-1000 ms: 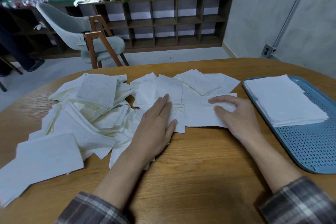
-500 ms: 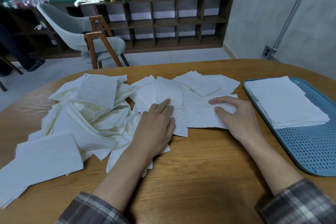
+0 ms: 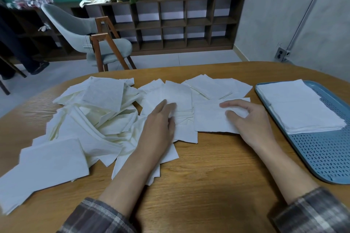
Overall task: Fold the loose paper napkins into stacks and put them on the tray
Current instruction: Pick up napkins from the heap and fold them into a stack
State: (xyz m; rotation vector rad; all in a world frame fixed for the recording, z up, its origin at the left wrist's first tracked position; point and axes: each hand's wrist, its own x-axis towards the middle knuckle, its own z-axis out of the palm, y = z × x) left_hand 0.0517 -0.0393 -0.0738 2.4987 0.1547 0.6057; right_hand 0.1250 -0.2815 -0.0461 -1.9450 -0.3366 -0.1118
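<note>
The rounded, wood-grained tabletop [image 3: 208, 185] carried a sprawling heap of soft, creased white paper napkins [image 3: 98, 119], too many to count, across its left half and middle. At the right edge lay one blue perforated plastic tray [image 3: 322, 153] holding one squared stack of folded napkins [image 3: 299, 106] at its far end. The left hand [image 3: 159, 128] lay palm-down on the middle napkins, fingers nearly straight, gripping nothing. The right hand [image 3: 250, 121] rested on one flat rectangular napkin [image 3: 210, 117], thumb and forefinger loosely spread. Since a second before, the sheets under the left hand had slid toward the near edge, while the right hand had barely shifted.
</note>
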